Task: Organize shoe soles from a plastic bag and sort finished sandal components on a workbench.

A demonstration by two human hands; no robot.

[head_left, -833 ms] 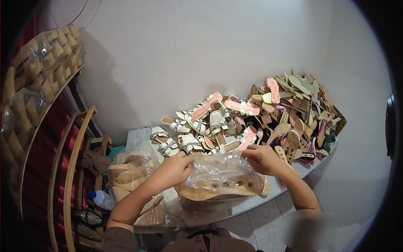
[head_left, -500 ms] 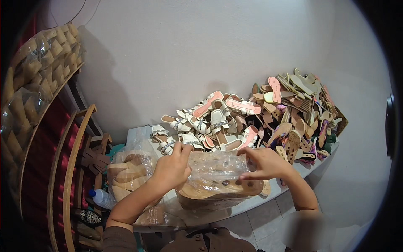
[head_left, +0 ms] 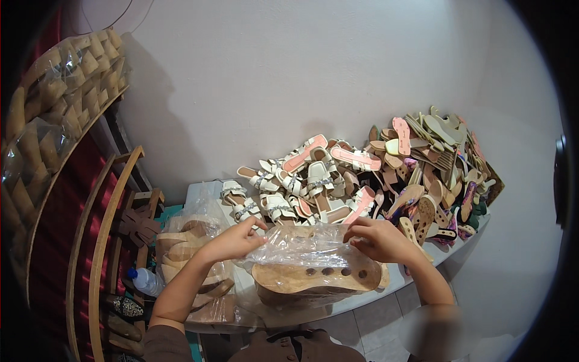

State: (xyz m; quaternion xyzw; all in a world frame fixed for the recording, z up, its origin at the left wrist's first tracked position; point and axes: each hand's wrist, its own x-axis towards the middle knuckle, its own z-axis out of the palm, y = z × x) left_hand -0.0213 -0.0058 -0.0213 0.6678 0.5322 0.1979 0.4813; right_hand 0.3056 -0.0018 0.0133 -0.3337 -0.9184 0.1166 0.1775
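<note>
A clear plastic bag [head_left: 301,247] lies crumpled over pale wooden shoe soles [head_left: 286,279] at the table's near edge. The nearest sole has a row of round dark holes, and the bag partly covers those behind it. My left hand [head_left: 236,241] is at the bag's left end, its fingers bent around the film. Opposite it, my right hand [head_left: 379,239] grips the bag's right end with curled fingers. Between my hands the film is drawn out across the soles. Left of my left forearm sits another clear bag of wooden wedge soles [head_left: 181,247].
White strappy sandals [head_left: 319,178] are heaped along the wall side of the table [head_left: 386,289]. To their right rises a pile of mixed soles and sandals [head_left: 428,193]. On the left stand a wooden rack [head_left: 102,241], a blue-capped bottle [head_left: 146,281] and a shelf of bagged wooden heels [head_left: 78,84].
My left hand has moved slightly left and down, and my right hand's fingers have curled in. The plastic now lies flatter between them, showing more of the holed sole. The view has shifted slightly.
</note>
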